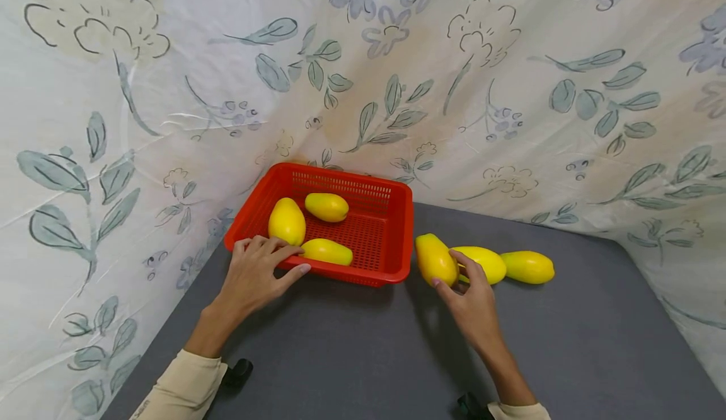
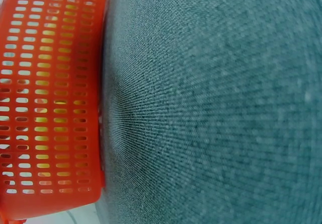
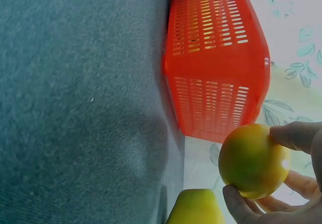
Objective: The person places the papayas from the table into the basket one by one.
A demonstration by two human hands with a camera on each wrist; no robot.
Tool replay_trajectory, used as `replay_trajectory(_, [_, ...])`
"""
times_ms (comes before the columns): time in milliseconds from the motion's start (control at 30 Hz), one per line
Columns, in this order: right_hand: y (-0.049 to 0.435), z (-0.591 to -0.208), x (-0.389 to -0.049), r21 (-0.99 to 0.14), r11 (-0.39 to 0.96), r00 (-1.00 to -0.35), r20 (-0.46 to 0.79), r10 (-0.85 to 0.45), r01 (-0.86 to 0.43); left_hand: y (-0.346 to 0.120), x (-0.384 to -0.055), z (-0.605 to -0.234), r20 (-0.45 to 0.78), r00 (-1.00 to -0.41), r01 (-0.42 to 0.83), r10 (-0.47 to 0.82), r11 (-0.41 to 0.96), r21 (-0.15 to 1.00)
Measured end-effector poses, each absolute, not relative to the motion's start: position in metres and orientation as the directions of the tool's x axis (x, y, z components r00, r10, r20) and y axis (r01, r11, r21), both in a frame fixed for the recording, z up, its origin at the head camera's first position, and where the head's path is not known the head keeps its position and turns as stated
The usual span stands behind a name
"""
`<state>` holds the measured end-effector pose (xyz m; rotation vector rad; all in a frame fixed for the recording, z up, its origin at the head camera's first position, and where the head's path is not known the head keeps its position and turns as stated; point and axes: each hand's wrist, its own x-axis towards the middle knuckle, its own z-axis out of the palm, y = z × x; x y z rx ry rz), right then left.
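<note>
the right hand pinches a yellow papaya between thumb and fingers, holding it above the gray tabletop just right of the red plastic basket. the left hand grips the basket's near-left rim, fingers over it and thumb outside. three papayas lie inside, and two more papayas rest on the tabletop right of the held one

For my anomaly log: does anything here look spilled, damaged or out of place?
Nothing stands out. The red basket is upright with three yellow fruits inside, the right grip holds a fourth fruit, and two other fruits lie on the gray table. No spill or damage shows; hidden sides can't be judged.
</note>
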<state>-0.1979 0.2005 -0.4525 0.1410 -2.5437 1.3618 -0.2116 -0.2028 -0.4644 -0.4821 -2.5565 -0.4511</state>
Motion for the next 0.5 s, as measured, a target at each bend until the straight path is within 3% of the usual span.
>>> replay_trajectory(500, [0.188,-0.441,-0.187,-0.802,0.544,-0.945,0.324,0.052,-0.245,-0.209,-0.214,-0.465,0.531,-0.807,0.430,0.260,0.874,0.226])
